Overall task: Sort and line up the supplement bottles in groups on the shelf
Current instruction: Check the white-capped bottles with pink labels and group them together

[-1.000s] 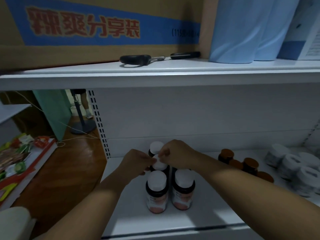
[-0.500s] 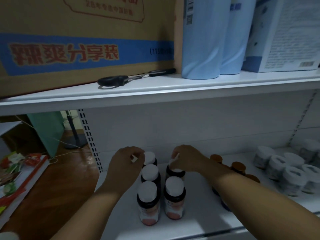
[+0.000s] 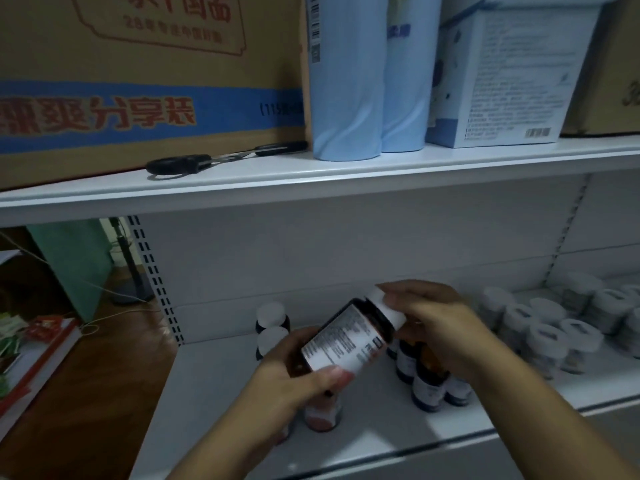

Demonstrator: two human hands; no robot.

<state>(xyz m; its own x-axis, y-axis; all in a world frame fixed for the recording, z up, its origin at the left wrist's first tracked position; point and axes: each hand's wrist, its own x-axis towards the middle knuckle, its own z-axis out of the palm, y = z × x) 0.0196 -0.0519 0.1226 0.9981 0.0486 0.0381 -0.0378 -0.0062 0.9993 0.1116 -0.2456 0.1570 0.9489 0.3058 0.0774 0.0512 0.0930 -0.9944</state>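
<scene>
- A white metal lower shelf (image 3: pixel 367 431) carries dark brown supplement bottles with white caps (image 3: pixel 272 315) at its back left.
- Small dark bottles with pale labels (image 3: pixel 427 393) stand clustered near its middle.
- White-lidded pale jars (image 3: pixel 550 332) are grouped at its right.
- A white metal upper shelf (image 3: pixel 311 181) carries a brown cardboard box with a blue band (image 3: pixel 149 77), black-handled scissors (image 3: pixel 194 162), two pale blue cylindrical packs (image 3: pixel 367 77) and a white and blue printed carton (image 3: pixel 505 71).

Shop or stockroom: white slotted metal shelving (image 3: pixel 311 188), rows of supplement bottles (image 3: pixel 540 327), stacked cartons (image 3: pixel 138 64).
</scene>
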